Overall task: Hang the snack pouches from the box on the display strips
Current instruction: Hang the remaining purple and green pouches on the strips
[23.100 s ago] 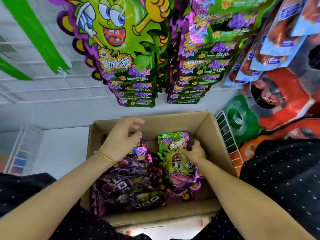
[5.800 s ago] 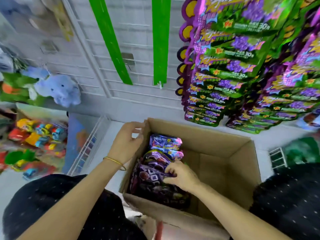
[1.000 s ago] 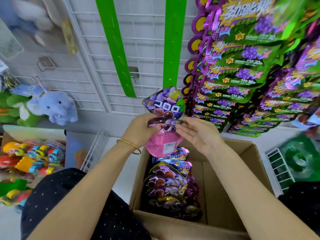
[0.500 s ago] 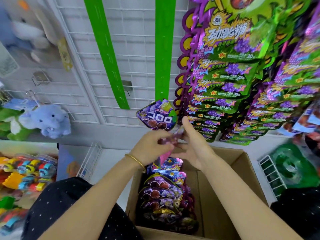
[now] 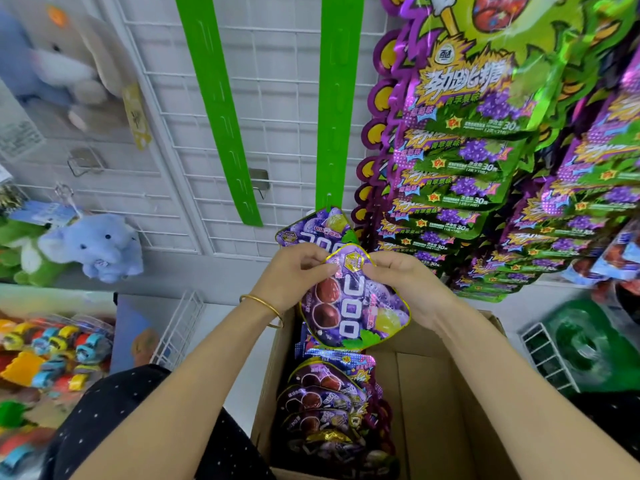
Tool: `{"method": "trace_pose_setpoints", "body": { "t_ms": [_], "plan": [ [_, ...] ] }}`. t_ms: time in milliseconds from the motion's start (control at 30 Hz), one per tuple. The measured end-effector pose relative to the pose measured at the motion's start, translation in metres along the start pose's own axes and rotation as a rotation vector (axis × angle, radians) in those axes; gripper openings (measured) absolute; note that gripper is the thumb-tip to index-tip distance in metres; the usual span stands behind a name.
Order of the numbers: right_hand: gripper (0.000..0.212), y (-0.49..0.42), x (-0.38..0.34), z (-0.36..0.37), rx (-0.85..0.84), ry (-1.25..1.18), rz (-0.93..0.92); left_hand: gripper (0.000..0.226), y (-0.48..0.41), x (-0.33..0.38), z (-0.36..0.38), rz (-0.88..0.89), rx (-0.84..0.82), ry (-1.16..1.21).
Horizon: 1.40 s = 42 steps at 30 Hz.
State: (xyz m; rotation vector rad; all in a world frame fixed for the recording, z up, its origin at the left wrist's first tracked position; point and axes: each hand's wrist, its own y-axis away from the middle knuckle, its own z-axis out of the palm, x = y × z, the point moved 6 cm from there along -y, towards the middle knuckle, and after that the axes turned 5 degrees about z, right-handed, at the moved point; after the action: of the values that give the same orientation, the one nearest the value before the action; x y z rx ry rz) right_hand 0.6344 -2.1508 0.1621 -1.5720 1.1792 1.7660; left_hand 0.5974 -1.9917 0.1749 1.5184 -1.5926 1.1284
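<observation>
Glossy purple pouch (image 5: 353,303) between hands (image 5: 346,271)

I see a white wire grid (image 5: 284,98) behind, a blue plush elephant (image 5: 95,245) hanging left, toy packs (image 5: 52,355) below it.

Your only view rides on your head, wide-angle, tilted forward and down, close over your left hand (image 5: 291,275) and right hand (image 5: 408,282) gripping a purple pouch (image 5: 353,306) at centre; box (image 5: 433,393) at 6 o'clock, display strips (image 5: 332,98) at 12.
</observation>
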Motion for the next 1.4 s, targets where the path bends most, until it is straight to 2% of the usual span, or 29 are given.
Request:
{"method": "trace_pose_setpoints", "body": {
  "t_ms": [100, 200, 333, 467, 567, 633, 733, 800, 867, 1000, 1133, 1200, 1333, 1400],
  "plan": [
    [0.008, -0.007, -0.014, -0.004, -0.006, 0.1, -0.025, 0.02, -0.003, -0.004, -0.007, -0.009, 0.08, 0.065],
    [0.012, -0.011, -0.017, -0.011, -0.007, 0.172, 0.012, 0.021, -0.005, -0.011, -0.022, -0.079, 0.216, 0.201],
    [0.005, -0.011, -0.006, -0.017, 0.088, -0.103, 0.06, 0.021, -0.005, -0.021, -0.032, -0.161, 0.264, 0.322],
    [0.013, -0.012, 0.003, -0.01, 0.109, -0.368, 0.084, 0.022, 0.0, -0.027, -0.025, -0.229, 0.244, 0.38],
    [0.015, -0.012, 0.007, -0.004, 0.169, -0.457, 0.09, 0.02, 0.004, -0.03, -0.02, -0.29, 0.21, 0.436],
    [0.019, -0.012, 0.004, -0.008, 0.271, -0.357, -0.003, 0.019, 0.003, -0.033, -0.02, -0.301, 0.183, 0.341],
    [0.025, -0.008, -0.01, -0.012, 0.355, 0.029, -0.173, 0.009, -0.012, -0.015, -0.044, -0.14, 0.323, 0.082],
    [0.028, -0.007, -0.023, -0.011, 0.363, 0.256, -0.246, 0.022, -0.031, 0.005, -0.059, -0.032, 0.391, 0.07],
    [0.03, -0.007, -0.036, -0.009, 0.359, 0.359, -0.297, 0.032, -0.055, 0.026, -0.066, 0.037, 0.383, 0.046],
    [0.015, -0.014, -0.06, -0.001, 0.36, 0.364, -0.355, 0.034, -0.094, 0.056, -0.061, 0.072, 0.307, 0.073],
    [0.006, -0.022, -0.09, 0.001, 0.502, 0.278, -0.462, 0.011, -0.111, 0.067, -0.057, 0.077, 0.21, 0.011],
    [0.011, -0.026, -0.103, 0.003, 0.574, 0.277, -0.517, 0.029, -0.113, 0.07, -0.056, 0.071, 0.184, -0.034],
    [0.006, -0.036, -0.119, 0.014, 0.619, 0.386, -0.59, 0.036, -0.112, 0.071, -0.053, 0.07, 0.14, -0.022],
    [0.01, -0.039, -0.122, 0.016, 0.655, 0.42, -0.605, 0.048, -0.112, 0.07, -0.054, 0.07, 0.14, -0.022]
  ]
}}
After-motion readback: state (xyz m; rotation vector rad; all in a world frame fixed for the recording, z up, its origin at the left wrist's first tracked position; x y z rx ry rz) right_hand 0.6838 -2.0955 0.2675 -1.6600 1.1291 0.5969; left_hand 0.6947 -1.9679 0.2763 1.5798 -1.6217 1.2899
